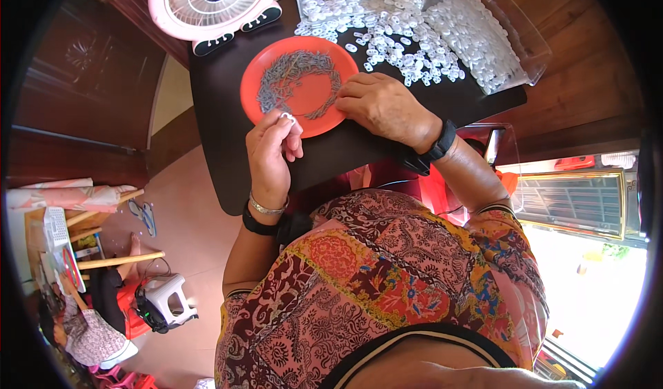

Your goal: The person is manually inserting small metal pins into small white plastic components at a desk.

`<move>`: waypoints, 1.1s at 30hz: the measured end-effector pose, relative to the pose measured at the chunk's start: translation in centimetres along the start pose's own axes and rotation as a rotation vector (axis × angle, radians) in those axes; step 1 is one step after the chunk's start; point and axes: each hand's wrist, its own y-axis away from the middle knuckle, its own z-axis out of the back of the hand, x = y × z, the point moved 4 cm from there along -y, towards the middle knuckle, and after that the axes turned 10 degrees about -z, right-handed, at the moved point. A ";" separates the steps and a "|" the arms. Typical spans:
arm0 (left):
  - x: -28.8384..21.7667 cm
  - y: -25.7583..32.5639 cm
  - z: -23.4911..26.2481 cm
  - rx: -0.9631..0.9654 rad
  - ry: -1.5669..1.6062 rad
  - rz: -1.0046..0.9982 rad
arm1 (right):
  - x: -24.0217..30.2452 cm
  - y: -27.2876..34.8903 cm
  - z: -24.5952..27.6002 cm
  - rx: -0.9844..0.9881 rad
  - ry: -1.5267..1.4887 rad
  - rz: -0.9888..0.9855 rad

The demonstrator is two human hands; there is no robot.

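Observation:
A red plate (255, 64) on the dark table holds a ring of small grey pins (304, 63), screws or nails by their look. My left hand (271, 157) is at the plate's near left rim, with a small white plastic piece (288, 117) pinched between thumb and forefinger. Over the plate's right rim, my right hand (387, 109) has its fingers drawn together and pointing inward. Whatever is between those fingertips, if anything, is hidden. Many white oval pieces with holes (414, 54) lie loose beyond my right hand.
A pink fan (217, 2) stands at the far left of the dark table (221, 133). Clear bins (535, 57) of white pieces are at the far right. On the floor to the left are a white stool (169, 299) and flip-flops (143, 217); another person's leg (132, 254) shows there.

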 end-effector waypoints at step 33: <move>2.6 -3.9 -5.4 0.389 -0.174 0.266 | 0.3 1.4 3.7 -0.328 -0.382 -0.318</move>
